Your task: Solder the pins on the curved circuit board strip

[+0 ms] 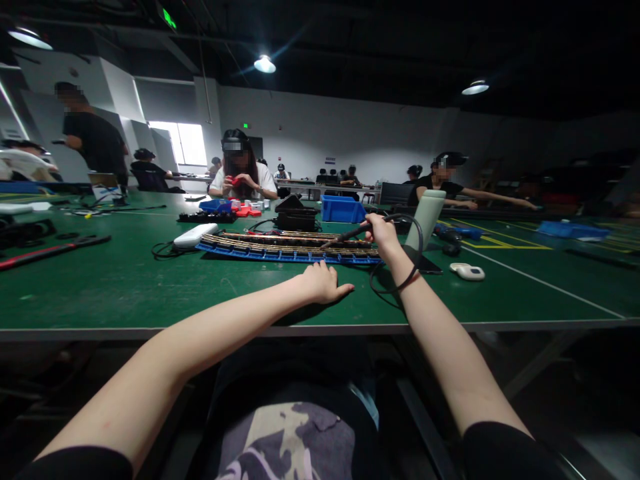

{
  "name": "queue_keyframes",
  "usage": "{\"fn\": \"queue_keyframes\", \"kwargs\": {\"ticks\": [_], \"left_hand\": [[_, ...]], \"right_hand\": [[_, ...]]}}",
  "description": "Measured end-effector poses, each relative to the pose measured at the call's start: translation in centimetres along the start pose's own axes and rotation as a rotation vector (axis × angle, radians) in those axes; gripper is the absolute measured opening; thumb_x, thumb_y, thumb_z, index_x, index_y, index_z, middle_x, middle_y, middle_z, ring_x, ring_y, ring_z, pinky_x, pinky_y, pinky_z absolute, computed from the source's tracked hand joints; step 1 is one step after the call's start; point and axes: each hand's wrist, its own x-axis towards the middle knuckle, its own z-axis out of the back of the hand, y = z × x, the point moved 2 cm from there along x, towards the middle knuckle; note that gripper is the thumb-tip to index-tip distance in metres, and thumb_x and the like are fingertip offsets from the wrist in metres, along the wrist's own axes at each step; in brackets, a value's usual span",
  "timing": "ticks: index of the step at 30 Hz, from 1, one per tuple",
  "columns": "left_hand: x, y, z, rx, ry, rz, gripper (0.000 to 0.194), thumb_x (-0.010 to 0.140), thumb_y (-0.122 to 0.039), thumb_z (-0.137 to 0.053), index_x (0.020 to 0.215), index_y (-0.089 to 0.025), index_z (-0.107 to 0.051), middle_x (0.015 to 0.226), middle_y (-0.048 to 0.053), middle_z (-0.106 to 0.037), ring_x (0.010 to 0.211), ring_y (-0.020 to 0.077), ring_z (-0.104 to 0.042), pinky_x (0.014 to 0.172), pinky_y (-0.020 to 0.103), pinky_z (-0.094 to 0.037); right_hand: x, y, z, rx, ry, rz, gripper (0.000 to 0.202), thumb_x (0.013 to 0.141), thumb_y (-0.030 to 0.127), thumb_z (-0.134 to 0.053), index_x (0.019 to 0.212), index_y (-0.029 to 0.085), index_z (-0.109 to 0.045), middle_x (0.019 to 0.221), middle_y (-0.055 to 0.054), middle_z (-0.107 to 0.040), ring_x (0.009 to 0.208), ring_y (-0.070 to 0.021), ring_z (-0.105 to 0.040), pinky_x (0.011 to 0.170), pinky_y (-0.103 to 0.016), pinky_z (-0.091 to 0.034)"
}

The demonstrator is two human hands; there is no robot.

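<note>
at one o'clock, grips a slim black tool [353, 233] in the right hand's [381, 235] closed fingers, likely to aim its tip at the blue-edged strip [260, 253], twelve o'clock, and sets the left hand [321, 283] nearer, loosely spread, perhaps for balance.

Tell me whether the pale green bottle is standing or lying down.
Standing: the bottle rises above the green table, with its lower end down. Its slant probably comes from the wide lens.

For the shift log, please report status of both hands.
Right hand grips soldering-type tool, tip at blue strip. Left hand on table, empty. Cable loops over right forearm.
</note>
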Motion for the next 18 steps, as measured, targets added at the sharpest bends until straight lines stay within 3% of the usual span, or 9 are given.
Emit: {"fn": "queue_keyframes", "kwargs": {"ticks": [5,18], "left_hand": [[-0.03,-0.01,0.07,0.008,0.013,0.003,0.083,0.093,-0.068,-0.02,0.14,-0.005,-0.046,0.148,0.028,-0.039,0.133,0.0372,-0.044,0.101,0.042,-0.041],[0.05,-0.03,0.05,0.002,0.017,0.002,0.084,0.093,-0.069,-0.019,0.141,-0.005,-0.045,0.148,0.028,-0.038,0.134,0.0376,-0.043,0.102,0.042,-0.04]], "right_hand": [[-0.49,0.72,0.04,0.022,-0.099,0.06,0.033,0.08,0.014,-0.05,0.048,0.016,-0.053,0.034,0.004,-0.043,0.029,-0.0046,-0.035,0.031,-0.014,-0.029],[-0.19,0.13,-0.12,0.178,-0.143,0.017,0.029,0.079,0.017,-0.052,0.05,0.017,-0.051,0.041,0.003,-0.049,0.03,-0.0044,-0.034,0.032,-0.017,-0.035]]}}
